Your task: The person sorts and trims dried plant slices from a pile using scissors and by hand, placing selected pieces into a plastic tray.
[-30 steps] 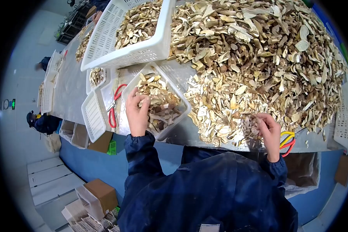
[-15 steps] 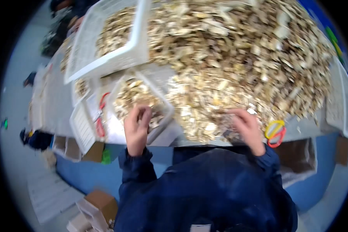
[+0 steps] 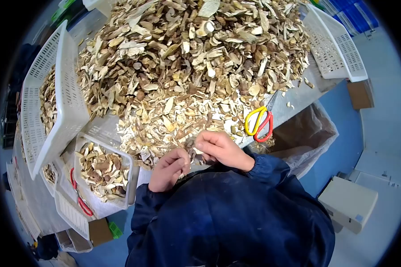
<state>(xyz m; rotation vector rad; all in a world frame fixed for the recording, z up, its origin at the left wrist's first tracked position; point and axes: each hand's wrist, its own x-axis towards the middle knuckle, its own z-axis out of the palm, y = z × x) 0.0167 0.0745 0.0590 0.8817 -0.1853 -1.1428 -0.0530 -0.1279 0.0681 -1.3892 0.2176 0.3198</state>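
Observation:
A large heap of dried, sliced mushroom-like pieces [image 3: 187, 58] covers the metal table, with paler, smaller bits along its near edge. At that edge my left hand [image 3: 170, 169] is closed, its fingers curled together; what it holds, if anything, is too small to name. Just right of it, my right hand [image 3: 218, 147] pinches a small thing I cannot make out. Scissors with one yellow and one red handle [image 3: 259, 123] lie right of my right hand. A white tray [image 3: 131, 178] of slices stands left of my left hand.
A tall white perforated basket [image 3: 69, 98] holds more slices at the left. Red-handled scissors [image 3: 79, 193] lie beside the tray, near a slatted white tray [image 3: 71, 213]. Another perforated basket [image 3: 329, 44] stands at the back right. Below the table edge is a lined box [image 3: 305, 138].
The view has swung to the right. My left hand has left the tray of slices and come close to my right hand at the heap's near edge.

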